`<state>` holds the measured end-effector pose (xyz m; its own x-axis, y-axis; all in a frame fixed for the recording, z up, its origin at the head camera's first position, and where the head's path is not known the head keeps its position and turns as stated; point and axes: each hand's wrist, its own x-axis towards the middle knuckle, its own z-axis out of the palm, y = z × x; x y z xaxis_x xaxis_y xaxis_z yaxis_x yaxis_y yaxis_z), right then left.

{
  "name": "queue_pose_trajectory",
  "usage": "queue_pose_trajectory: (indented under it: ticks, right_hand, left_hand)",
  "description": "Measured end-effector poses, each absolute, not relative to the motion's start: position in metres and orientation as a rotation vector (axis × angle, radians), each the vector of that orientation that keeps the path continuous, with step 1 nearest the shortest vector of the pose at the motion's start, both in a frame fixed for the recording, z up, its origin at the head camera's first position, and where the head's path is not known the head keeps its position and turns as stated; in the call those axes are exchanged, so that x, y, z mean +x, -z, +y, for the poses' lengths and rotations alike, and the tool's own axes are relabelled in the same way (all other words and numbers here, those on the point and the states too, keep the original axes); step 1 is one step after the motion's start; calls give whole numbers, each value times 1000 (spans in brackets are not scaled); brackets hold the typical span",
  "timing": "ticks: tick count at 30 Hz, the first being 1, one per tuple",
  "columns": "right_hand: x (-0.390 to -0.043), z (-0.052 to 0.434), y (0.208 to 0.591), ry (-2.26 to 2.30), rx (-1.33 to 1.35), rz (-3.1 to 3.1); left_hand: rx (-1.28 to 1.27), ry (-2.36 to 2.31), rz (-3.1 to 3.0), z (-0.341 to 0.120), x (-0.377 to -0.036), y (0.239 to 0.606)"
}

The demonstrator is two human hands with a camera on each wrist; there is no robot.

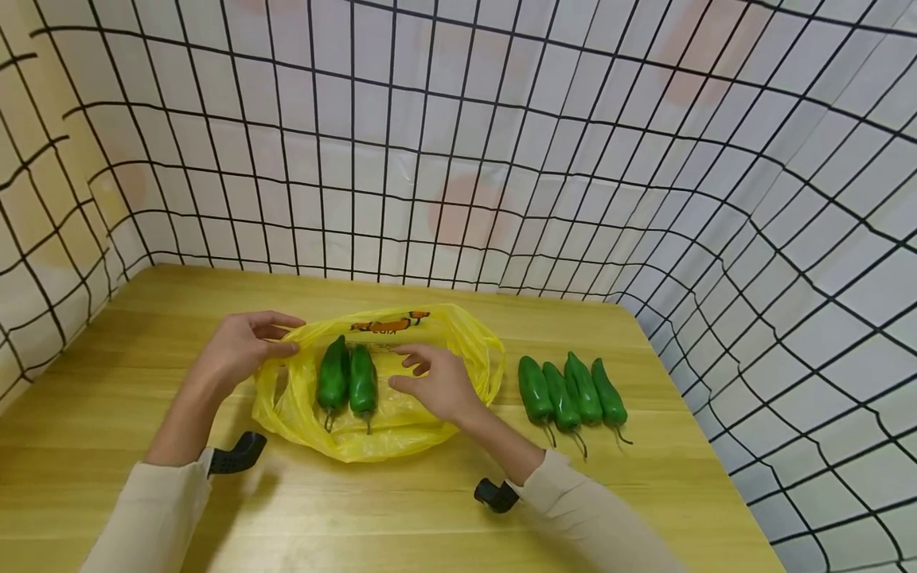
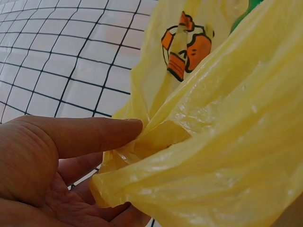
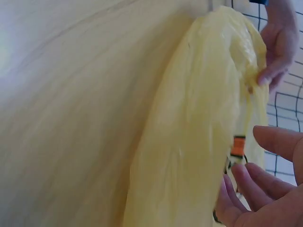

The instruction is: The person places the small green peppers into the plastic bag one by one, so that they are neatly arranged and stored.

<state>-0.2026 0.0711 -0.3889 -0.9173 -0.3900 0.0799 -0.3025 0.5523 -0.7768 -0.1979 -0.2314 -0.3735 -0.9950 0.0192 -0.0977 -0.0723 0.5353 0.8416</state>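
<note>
A yellow plastic bag (image 1: 408, 434) lies spread on the table with its mouth facing up. Inside it, on the left, two green peppers (image 1: 333, 380) rest side by side, stems toward the person. My left hand (image 1: 247, 348) pinches the bag's left rim; in the left wrist view the thumb (image 2: 102, 135) presses the plastic against the fingers beneath. Over the right part of the bag's opening hovers my right hand (image 1: 438, 383), holding nothing, fingers slightly bent and apart from the thumb. Several more green peppers (image 1: 563, 395) lie in a row to the right of the bag.
The wooden table (image 1: 344, 517) bears everything. Black wire grid panels (image 1: 430, 159) stand along the back and both sides, with pale sheeting behind them. A black wrist device (image 1: 239, 454) juts from the left sleeve, and another black device (image 1: 496, 495) from the right.
</note>
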Motion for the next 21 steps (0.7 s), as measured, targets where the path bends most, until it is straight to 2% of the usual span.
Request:
queue_pose_trajectory:
  ticks: [21]
  right_hand:
    - [-193,169,369,1366,-428,2777]
  left_hand:
    - [-53,-1458,2659,-230,-198,374]
